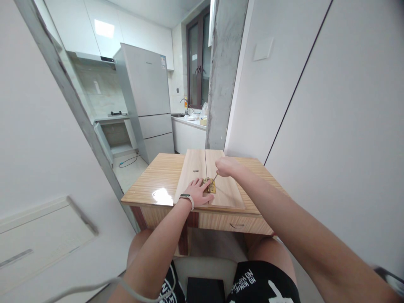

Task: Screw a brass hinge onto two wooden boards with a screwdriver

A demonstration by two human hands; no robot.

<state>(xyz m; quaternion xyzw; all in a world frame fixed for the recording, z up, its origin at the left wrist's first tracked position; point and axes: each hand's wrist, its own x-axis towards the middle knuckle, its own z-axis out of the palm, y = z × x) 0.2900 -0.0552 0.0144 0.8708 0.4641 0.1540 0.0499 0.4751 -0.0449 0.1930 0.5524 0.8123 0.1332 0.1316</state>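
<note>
Two pale wooden boards lie side by side on the table, the left board (pixel 193 160) and the right board (pixel 229 193), with a narrow dark seam between them. A brass-coloured hinge (pixel 213 188) straddles that seam. My left hand (pixel 198 193) rests flat on the boards with its fingers spread, the fingertips at the hinge. Above the right board, my right hand (pixel 224 166) is closed in a fist around a screwdriver (pixel 215 178); only its thin shaft shows, slanting down to the hinge. A small grey metal piece (pixel 195 171) lies on the left board.
The boards sit on a glossy wood-grain table (pixel 151 181) with a drawer handle (pixel 236 226) at its front. White walls stand close on both sides. Beyond are a grey refrigerator (pixel 151 88) and a kitchen sink (pixel 178 115). A pale cable (pixel 126 286) crosses near my left forearm.
</note>
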